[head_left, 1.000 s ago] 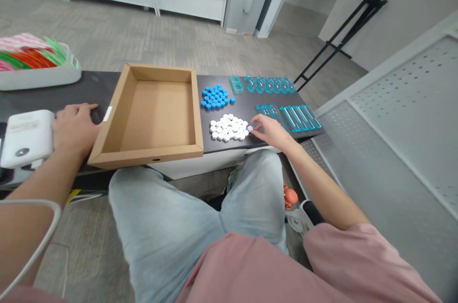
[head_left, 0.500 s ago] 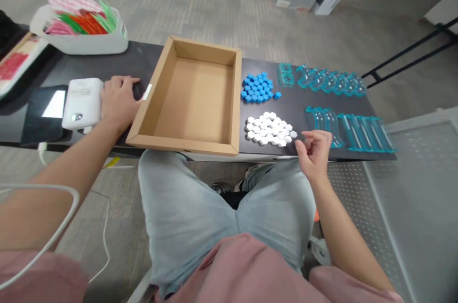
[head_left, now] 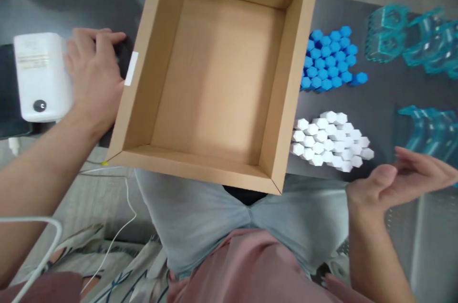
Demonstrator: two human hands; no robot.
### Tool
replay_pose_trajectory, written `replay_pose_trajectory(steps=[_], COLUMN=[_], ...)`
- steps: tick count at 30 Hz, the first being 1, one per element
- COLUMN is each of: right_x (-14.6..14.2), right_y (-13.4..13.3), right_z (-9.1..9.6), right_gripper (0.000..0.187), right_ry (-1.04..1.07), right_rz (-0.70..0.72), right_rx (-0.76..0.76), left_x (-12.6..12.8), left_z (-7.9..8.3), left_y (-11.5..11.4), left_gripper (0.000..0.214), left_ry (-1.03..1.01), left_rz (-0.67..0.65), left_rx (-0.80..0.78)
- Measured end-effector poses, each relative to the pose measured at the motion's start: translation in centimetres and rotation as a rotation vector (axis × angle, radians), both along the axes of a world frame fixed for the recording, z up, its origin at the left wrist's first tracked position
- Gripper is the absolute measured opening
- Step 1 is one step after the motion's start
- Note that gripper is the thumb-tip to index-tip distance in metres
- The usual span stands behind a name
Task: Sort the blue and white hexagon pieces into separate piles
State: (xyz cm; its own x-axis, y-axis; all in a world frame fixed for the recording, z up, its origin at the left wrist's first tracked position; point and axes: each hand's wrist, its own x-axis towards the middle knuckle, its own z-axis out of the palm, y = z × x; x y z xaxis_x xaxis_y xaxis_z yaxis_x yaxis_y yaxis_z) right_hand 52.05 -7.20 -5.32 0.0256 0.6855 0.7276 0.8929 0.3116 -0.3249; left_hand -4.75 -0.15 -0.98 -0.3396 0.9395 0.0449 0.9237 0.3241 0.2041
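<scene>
An empty open cardboard box (head_left: 200, 160) stands on the dark table in front of me. My left hand (head_left: 91, 78) lies flat on the table to the left of the box, fingers out, against a white device (head_left: 41, 76). My right hand (head_left: 400, 181) hovers open near the table's front edge, fingers stretched to the right, holding nothing, just right of a cluster of white hexagonal pieces (head_left: 331, 141). Behind those lies a cluster of blue hexagonal pieces (head_left: 331, 59).
Clear teal plastic pieces (head_left: 408, 38) lie at the back right and a second group of teal pieces (head_left: 429, 129) at the right edge. A white cable (head_left: 32, 265) runs at the lower left. My knees sit under the table edge.
The view has tilted down and closer to the table. My right hand left the white pieces, drew back to the table's edge and opened out. My left hand stayed by the white device.
</scene>
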Motion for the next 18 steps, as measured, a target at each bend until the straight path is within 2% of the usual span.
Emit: replay_pose_trajectory(steps=[5,10,18], right_x=[0.6,2.1,0.8], right_y=[-0.1,-0.2,0.1], right_z=[-0.6,-1.7,-2.0], right_gripper=[0.058,0.07,0.055], right_ry=[-0.073,-0.092,-0.059], right_rz=[-0.044,-0.023,-0.01], right_rx=[0.007,0.009,-0.068], left_x=[-0.5,-0.5,0.7], left_z=[0.0,-0.1,0.9], left_y=[0.0,0.0,-0.1], left_gripper=[0.095,0.095,0.082], left_ry=[-0.009,0.008,0.025], left_rz=[0.007,-0.028,-0.038], left_rx=[-0.011,-0.007,-0.041])
